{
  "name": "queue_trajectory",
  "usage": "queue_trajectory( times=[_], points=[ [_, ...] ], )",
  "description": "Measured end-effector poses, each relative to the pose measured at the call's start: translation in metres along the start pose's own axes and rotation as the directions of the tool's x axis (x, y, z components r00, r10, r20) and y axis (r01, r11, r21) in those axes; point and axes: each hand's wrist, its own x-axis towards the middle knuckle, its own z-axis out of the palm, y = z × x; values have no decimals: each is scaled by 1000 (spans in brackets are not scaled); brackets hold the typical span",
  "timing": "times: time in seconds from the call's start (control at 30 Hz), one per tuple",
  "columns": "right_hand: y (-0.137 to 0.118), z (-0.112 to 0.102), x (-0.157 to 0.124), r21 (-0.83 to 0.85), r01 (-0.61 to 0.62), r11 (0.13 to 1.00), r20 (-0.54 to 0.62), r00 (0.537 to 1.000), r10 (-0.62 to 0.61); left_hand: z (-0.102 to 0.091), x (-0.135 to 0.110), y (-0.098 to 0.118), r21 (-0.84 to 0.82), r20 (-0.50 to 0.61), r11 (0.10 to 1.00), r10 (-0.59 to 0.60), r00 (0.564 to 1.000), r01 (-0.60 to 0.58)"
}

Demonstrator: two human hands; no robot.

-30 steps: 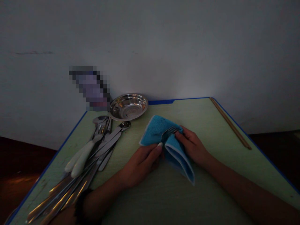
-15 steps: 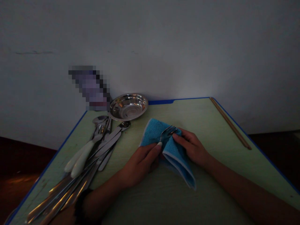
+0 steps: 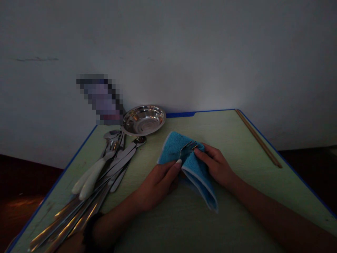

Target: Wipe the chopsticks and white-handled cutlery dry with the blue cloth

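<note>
A small metal fork [image 3: 186, 148] lies against a blue cloth [image 3: 172, 146] with a pale hem, held above the middle of the table. My left hand [image 3: 160, 181] is closed on the fork's handle, its thumb on top, and it hides most of that handle. On the other side, my right hand [image 3: 214, 163] pinches the cloth near the fork's tines, with the thumb in front and the fingers behind. The cloth's loose lower end hangs down between my hands.
Left of my hands lies a heap of spoons, forks and knives [image 3: 119, 165], two of the pieces white-handled. Behind it stands a shiny steel bowl [image 3: 144, 121], next to a pixelated upright object [image 3: 101, 100]. Wooden chopsticks [image 3: 259, 138] lie along the right edge of the blue-rimmed table [image 3: 221, 126].
The cloth's hanging end has shifted slightly to the left. Both hands keep their grip on the fork and the cloth in nearly the same place.
</note>
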Motion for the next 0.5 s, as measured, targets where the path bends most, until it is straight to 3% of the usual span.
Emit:
queue_trajectory(
  times=[0.2,0.33,0.5],
  points=[
    [12,-3,4,225,49,973,-143,990,-16,1,0,-1,21,6,999,-43,999,43],
    [8,-3,1,307,63,950,-40,998,-53,1,-1,1,71,5,997,-24,1000,23],
    [-1,2,-5,239,93,967,93,989,-118,-1,-1,3,138,47,990,19,999,-26]
  ],
)
